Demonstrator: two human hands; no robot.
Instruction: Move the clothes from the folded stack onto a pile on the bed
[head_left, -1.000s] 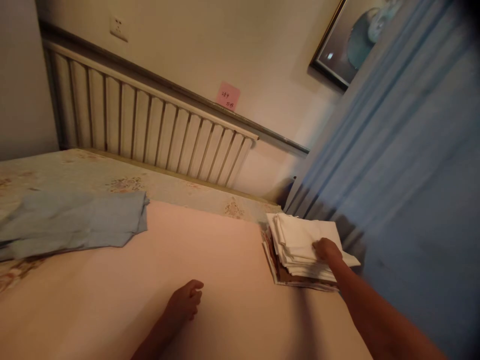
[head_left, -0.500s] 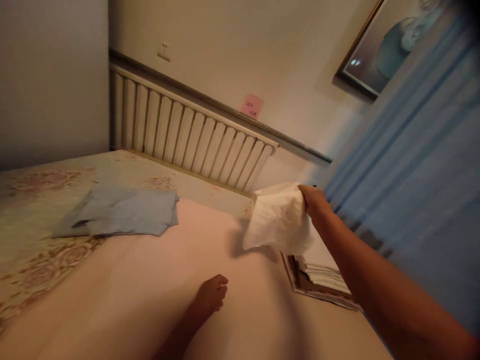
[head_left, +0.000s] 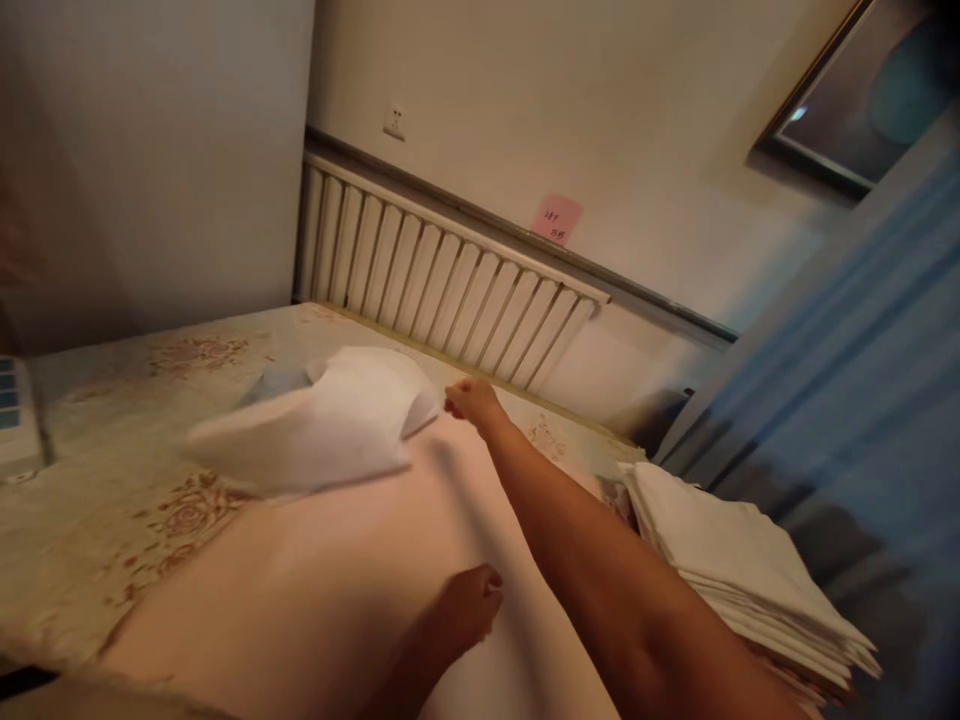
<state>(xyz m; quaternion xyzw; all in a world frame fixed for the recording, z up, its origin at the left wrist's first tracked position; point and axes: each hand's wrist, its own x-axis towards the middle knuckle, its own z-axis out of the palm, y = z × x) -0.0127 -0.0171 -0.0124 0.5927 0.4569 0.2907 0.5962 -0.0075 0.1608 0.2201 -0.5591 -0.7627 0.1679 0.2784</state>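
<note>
Now right hand (head_left: 471, 400) outstretched w/ white cloth (head_left: 322, 425), left hand (head_left: 469, 607) resting.

Dim warm light; slatted white radiator (head_left: 450, 290) beneath beige wall (head_left: 562, 110), seemingly blue curtain (head_left: 862, 380) at right.

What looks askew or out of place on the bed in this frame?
Only the white cloth: it is blurred and bunched rather than flat, beside the right hand and partly hiding a blue cloth. The stack of folded white cloths looks tidy.
</note>
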